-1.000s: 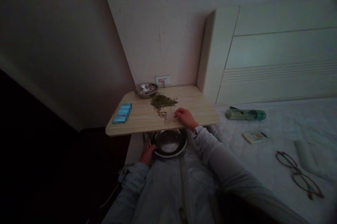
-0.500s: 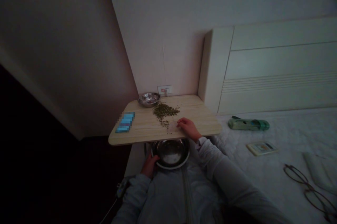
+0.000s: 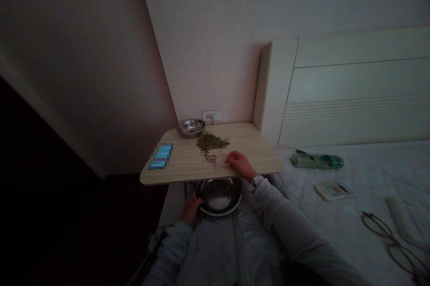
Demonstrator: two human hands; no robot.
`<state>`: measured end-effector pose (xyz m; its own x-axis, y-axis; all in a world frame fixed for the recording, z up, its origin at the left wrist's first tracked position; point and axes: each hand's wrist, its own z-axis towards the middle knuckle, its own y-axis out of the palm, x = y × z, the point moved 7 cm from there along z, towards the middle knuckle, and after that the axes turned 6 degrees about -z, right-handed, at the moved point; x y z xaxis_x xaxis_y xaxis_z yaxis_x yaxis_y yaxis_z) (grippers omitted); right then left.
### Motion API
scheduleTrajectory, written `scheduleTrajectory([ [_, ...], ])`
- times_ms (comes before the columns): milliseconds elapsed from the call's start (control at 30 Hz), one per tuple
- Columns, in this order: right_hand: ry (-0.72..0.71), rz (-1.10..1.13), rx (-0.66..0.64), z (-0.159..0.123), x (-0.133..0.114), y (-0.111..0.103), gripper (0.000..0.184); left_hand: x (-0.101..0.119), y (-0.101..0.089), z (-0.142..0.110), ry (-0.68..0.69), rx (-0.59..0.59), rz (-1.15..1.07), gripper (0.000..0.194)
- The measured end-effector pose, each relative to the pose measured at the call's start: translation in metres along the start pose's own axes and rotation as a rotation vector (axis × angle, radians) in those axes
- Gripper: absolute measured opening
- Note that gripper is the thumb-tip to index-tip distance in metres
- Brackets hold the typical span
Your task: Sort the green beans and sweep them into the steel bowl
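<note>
My left hand (image 3: 192, 212) grips the left rim of a steel bowl (image 3: 218, 196), held at my lap just below the table's front edge. Over the small wooden table (image 3: 181, 167), my right hand (image 3: 239, 163) is closed on a thin, see-through plastic piece (image 3: 220, 160) lying against the tabletop; its exact kind is unclear. Small green beans (image 3: 210, 142) form a loose heap beyond that piece, with a few strays near the front edge. A second, shallower steel bowl (image 3: 191, 128) stands at the table's back left, beside the heap.
A phone with a blurred blue screen (image 3: 161, 156) lies at the table's left. On the bed to the right are a green bottle (image 3: 317, 160), another phone (image 3: 333, 190), glasses (image 3: 379, 224) and a pale case (image 3: 405, 221). A wall socket (image 3: 211, 116) sits behind the table.
The view has tilted upward, so everything sits lower in the picture. My right hand and the plastic piece have barely shifted on the tabletop; my left hand keeps its hold on the bowl.
</note>
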<state>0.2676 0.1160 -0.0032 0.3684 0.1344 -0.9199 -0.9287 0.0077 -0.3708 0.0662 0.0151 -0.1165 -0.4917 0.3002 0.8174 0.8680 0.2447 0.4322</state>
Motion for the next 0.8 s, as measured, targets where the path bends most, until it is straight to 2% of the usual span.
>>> scheduleTrajectory([
  [267, -0.007, -0.065, -0.021, 0.001, 0.004, 0.003, 0.011, 0.000, 0.000, -0.001, -0.005, -0.005, -0.016, 0.043],
  [433, 0.004, -0.016, -0.041, 0.002, 0.006, 0.005, 0.011, 0.007, 0.006, -0.009, 0.001, 0.000, 0.035, 0.043],
  [633, -0.002, 0.034, -0.054, 0.001, 0.003, 0.007, 0.008, 0.004, 0.002, -0.008, -0.051, 0.051, 0.025, 0.048],
  [800, -0.012, 0.024, -0.067, 0.001, 0.003, 0.008, 0.008, 0.004, 0.005, -0.007, -0.022, -0.003, -0.011, 0.051],
])
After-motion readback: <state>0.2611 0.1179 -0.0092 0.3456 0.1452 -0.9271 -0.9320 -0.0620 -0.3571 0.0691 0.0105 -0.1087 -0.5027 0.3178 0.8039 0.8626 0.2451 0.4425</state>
